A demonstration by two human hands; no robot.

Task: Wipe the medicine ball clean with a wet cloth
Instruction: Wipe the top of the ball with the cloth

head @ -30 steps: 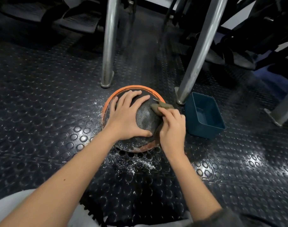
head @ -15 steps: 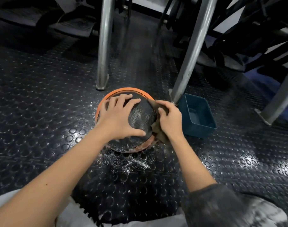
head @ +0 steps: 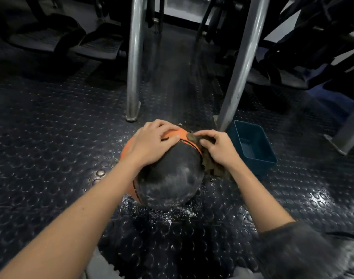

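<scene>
metal legs (head: pixel 134 63) behind — blue bin (head: pixel 252 147) right

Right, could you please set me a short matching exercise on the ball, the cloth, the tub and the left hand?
Things:
1. medicine ball
2. cloth
3. blue tub
4. left hand

Descriptions:
A. rests on top of the ball
B. black and orange
C. gripped by the right hand
D. stands on the floor, right of the ball

Pairs: 1-B, 2-C, 3-D, 4-A
</scene>
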